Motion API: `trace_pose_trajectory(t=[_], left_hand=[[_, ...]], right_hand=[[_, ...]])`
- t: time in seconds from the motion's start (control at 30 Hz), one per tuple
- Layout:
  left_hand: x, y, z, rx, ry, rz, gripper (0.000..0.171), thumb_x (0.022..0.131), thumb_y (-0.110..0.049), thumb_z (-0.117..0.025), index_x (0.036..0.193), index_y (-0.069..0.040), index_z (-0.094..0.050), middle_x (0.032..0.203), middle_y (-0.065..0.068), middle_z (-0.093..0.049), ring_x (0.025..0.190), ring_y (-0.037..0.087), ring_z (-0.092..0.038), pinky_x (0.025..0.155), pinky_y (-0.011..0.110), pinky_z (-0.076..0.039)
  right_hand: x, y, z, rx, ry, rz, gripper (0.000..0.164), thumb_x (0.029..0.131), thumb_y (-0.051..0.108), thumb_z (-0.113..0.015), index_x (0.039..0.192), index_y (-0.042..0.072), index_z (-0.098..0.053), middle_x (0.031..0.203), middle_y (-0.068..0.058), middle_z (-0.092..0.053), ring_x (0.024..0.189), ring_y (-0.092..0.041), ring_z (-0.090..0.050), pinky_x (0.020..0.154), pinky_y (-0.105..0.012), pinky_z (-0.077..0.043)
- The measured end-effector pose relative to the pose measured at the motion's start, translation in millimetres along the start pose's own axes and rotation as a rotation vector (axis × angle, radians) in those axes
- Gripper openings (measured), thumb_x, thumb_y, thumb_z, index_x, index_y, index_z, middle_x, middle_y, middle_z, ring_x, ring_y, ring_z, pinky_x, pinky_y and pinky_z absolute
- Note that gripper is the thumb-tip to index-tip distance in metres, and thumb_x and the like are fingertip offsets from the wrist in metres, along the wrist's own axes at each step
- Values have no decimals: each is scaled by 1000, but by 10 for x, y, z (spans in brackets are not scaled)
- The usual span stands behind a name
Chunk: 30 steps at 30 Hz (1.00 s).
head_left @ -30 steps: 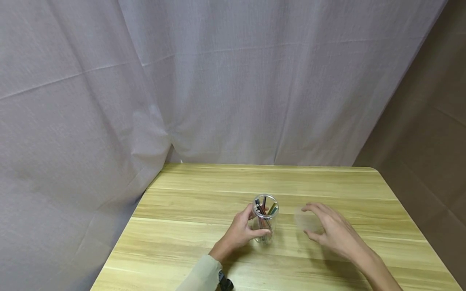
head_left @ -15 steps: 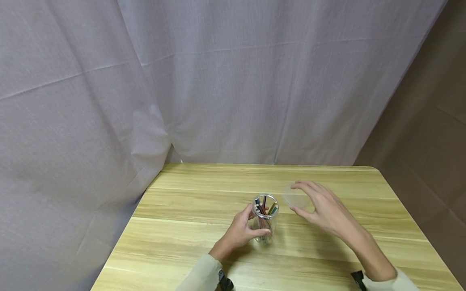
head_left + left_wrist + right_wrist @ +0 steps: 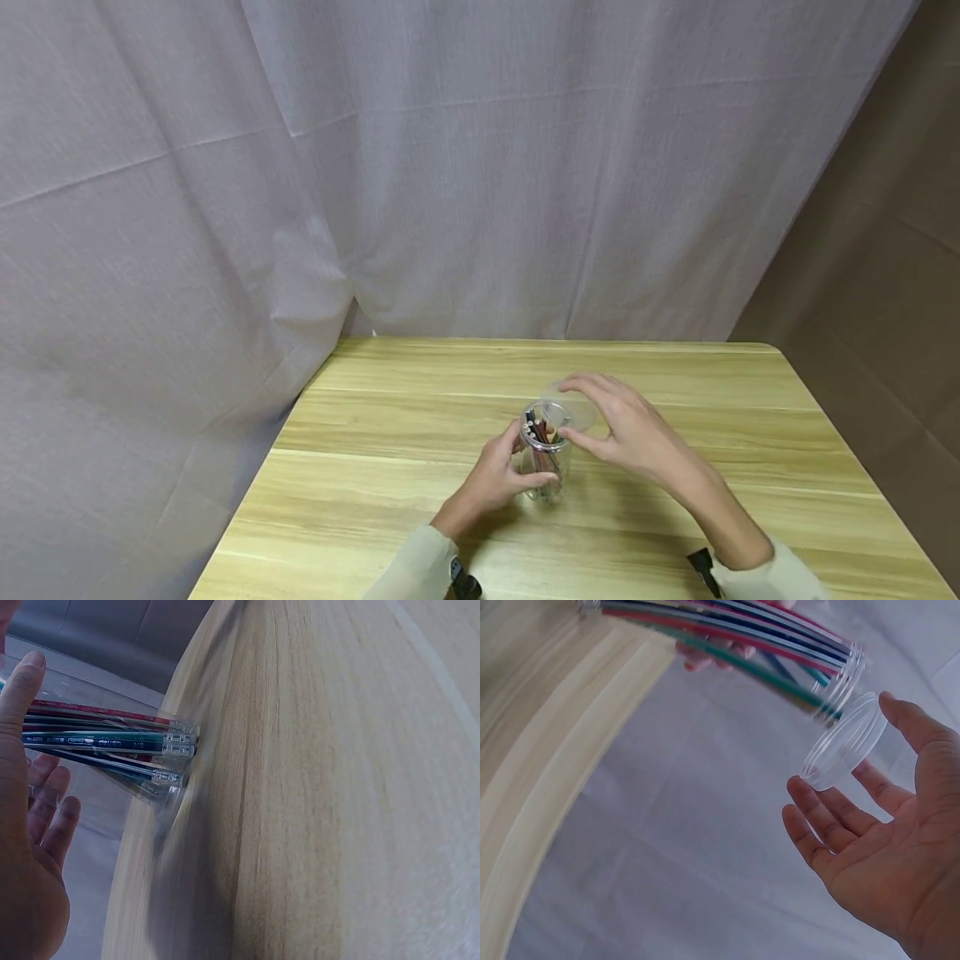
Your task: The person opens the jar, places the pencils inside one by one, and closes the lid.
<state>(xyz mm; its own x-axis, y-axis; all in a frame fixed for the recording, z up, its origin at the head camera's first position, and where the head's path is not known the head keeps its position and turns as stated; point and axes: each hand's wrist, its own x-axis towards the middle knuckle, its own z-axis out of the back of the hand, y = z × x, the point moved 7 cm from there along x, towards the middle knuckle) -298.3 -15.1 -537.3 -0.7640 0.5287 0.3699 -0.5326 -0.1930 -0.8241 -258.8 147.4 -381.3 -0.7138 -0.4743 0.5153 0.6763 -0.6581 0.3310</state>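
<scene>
A clear jar (image 3: 546,448) stands on the wooden table, several pencils (image 3: 537,433) upright in it. My left hand (image 3: 497,473) grips the jar's side, thumb in front and fingers behind. In the left wrist view the pencils (image 3: 112,739) show through the jar's wall, in red, green and dark blue. My right hand (image 3: 626,425) holds a clear round screw lid (image 3: 844,742) by its edge between thumb and fingers. The lid is tilted beside the jar's mouth (image 3: 844,679) and overlaps the rim in the head view.
The wood-grain table (image 3: 360,433) spreads around the jar. A grey curtain (image 3: 465,208) hangs behind it and at the left, with a brown cloth (image 3: 885,333) at the right. A black strap (image 3: 465,581) is on the left wrist.
My right hand has carried the lid up, then left to the jar's mouth. The left hand and the jar have stayed in place.
</scene>
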Motion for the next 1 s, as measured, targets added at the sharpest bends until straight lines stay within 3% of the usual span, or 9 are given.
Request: trace_pose_trajectory(t=[0.37, 1.0], left_hand=[[-2, -9, -5, -20, 8, -20, 88, 88, -22, -89, 160, -18, -39, 147, 13, -63, 135, 17, -60, 116, 38, -49], [-12, -17, -5, -15, 15, -27, 89, 90, -23, -88, 161, -16, -36, 146, 16, -63, 134, 17, -60, 115, 36, -49]], right_hand=[[50, 85, -184, 24, 45, 8, 57, 85, 28, -90, 132, 7, -67, 132, -9, -69, 121, -33, -66, 103, -62, -55], [0, 130, -278, 27, 60, -21, 59, 85, 28, -91, 135, 9, -67, 138, -12, -65, 124, -36, -64, 103, -62, -56]])
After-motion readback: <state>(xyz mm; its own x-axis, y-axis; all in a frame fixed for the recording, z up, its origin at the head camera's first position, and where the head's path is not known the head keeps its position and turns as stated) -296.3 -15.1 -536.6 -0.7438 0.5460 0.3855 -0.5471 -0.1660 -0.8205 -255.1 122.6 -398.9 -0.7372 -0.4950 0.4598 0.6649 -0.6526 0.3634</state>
